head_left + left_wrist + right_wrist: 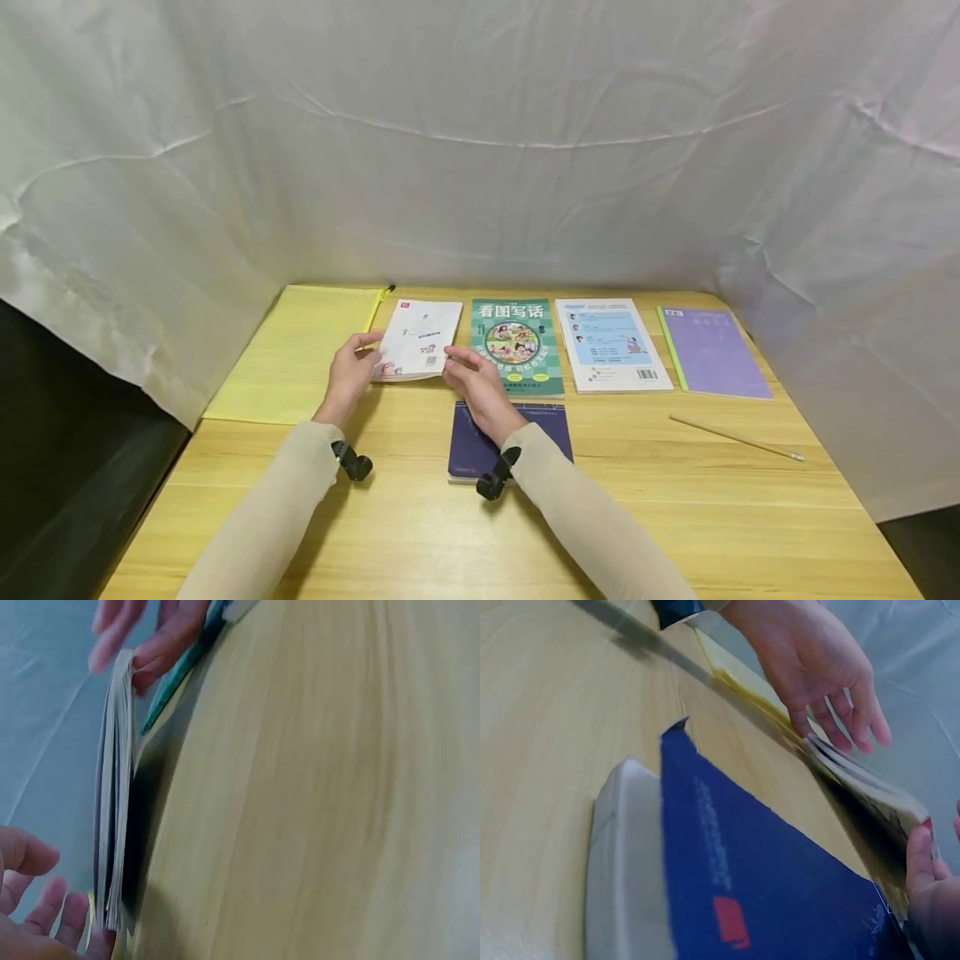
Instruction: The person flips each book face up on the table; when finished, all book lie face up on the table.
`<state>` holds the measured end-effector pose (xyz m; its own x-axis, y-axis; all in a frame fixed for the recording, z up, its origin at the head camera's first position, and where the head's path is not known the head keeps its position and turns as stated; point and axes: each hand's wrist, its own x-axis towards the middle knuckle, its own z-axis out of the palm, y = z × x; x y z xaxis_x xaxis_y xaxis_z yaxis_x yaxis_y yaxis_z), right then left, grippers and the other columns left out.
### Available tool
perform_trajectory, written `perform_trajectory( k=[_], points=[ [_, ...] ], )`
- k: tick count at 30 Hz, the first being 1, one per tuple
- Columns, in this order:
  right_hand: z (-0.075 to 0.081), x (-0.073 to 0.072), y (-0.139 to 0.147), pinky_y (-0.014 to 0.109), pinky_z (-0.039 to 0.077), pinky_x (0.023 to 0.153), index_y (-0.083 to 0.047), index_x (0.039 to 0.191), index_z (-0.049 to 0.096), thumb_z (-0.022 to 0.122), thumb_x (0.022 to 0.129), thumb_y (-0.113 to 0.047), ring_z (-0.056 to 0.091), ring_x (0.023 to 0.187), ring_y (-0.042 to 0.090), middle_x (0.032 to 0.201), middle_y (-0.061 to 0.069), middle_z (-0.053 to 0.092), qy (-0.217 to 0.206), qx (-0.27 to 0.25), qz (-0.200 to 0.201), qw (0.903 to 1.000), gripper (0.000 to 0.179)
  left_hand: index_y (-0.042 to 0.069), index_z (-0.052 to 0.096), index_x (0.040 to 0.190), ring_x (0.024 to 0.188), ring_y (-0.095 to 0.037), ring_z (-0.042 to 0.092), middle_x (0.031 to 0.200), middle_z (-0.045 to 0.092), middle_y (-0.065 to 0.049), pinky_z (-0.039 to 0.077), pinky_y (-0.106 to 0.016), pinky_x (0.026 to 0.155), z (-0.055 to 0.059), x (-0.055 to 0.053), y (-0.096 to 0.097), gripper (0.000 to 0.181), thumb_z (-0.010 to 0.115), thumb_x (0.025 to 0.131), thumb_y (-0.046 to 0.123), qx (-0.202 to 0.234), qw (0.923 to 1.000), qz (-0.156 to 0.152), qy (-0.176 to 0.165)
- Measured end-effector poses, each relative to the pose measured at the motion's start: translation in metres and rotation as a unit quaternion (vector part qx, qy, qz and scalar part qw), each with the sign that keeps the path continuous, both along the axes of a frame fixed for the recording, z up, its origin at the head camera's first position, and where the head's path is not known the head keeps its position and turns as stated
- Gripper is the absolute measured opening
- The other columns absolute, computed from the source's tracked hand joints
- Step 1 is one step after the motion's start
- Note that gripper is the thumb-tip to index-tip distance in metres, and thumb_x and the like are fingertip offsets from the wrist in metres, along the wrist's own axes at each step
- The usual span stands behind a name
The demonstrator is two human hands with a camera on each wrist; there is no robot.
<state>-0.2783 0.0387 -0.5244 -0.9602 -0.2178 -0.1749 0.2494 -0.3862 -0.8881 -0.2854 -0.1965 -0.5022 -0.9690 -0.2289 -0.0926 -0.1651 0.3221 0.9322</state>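
Note:
A white paperback book with small printed pictures tilts a little above the table, between my two hands. At its left edge, my left hand has its fingers spread; in the left wrist view the thumb is apart from the pages and lower fingers touch the edge. My right hand touches the lower right corner; in the right wrist view one digit meets the book's end and another stands off it. Below my right forearm lies a dark blue book, partly hidden by the hand. A green book lies beside the right hand.
A yellow zip folder lies at the far left. To the right are a white and blue book, a purple notebook and a pencil. Pale fabric hangs around the wooden table.

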Motion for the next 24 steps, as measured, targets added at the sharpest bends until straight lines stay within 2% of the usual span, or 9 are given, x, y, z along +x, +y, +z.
perform_trajectory(
  k=[4,7,9,14,19,24],
  points=[
    [-0.002,0.001,0.0,0.022,0.064,0.087,0.002,0.147,0.064,0.064,0.108,-0.003,0.071,0.092,0.013,0.115,0.005,0.068,-0.003,0.007,0.007,0.9999,0.039,0.01,0.061,0.149,0.141,-0.032,0.054,0.157,0.056,-0.017,0.05,-0.029,0.09,0.0,0.007,0.003,0.039,0.055,0.11,0.01,0.02,0.9997,0.012,-0.01],
    [-0.003,0.001,0.0,0.024,0.065,0.084,0.0,0.147,0.064,0.064,0.109,-0.006,0.068,0.087,0.012,0.107,0.001,0.067,0.003,0.022,0.023,0.9995,0.038,0.009,0.062,0.147,0.138,-0.031,0.054,0.155,0.057,-0.018,0.048,-0.026,0.089,-0.001,0.011,0.005,0.039,0.055,0.109,0.009,0.031,0.9994,0.014,-0.009],
    [-0.004,0.001,0.0,0.027,0.066,0.087,-0.002,0.147,0.064,0.066,0.109,-0.008,0.065,0.086,0.012,0.107,0.001,0.066,0.007,0.031,0.034,0.9989,0.039,0.009,0.062,0.147,0.138,-0.031,0.054,0.155,0.057,-0.017,0.048,-0.028,0.095,-0.002,0.013,0.005,0.04,0.055,0.108,0.009,0.034,0.9993,0.015,-0.01],
    [-0.005,0.001,0.001,0.041,0.067,0.101,-0.002,0.15,0.059,0.064,0.108,-0.003,0.065,0.098,0.018,0.123,0.009,0.061,0.012,0.045,0.052,0.9976,0.043,0.009,0.062,0.147,0.141,-0.033,0.054,0.157,0.056,-0.016,0.049,-0.037,0.107,-0.006,0.015,0.008,0.041,0.056,0.107,0.008,0.033,0.9992,0.015,-0.015],
    [-0.001,0.001,0.003,0.043,0.067,0.102,-0.009,0.155,0.057,0.059,0.108,0.003,0.07,0.12,0.03,0.15,0.02,0.052,0.009,0.056,0.058,0.9967,0.048,0.007,0.059,0.149,0.143,-0.034,0.054,0.16,0.054,-0.016,0.049,-0.042,0.114,-0.011,0.015,0.009,0.042,0.055,0.108,0.007,0.057,0.9982,0.01,-0.019],
    [0.004,0.002,0.007,0.044,0.067,0.102,-0.015,0.156,0.059,0.059,0.107,0.002,0.072,0.118,0.027,0.168,0.015,0.043,0.015,0.071,0.065,0.9953,0.051,0.006,0.055,0.153,0.143,-0.034,0.055,0.163,0.051,-0.016,0.045,-0.046,0.124,-0.014,0.017,0.008,0.044,0.055,0.109,0.011,0.102,0.9946,0.006,-0.02]
  ],
)
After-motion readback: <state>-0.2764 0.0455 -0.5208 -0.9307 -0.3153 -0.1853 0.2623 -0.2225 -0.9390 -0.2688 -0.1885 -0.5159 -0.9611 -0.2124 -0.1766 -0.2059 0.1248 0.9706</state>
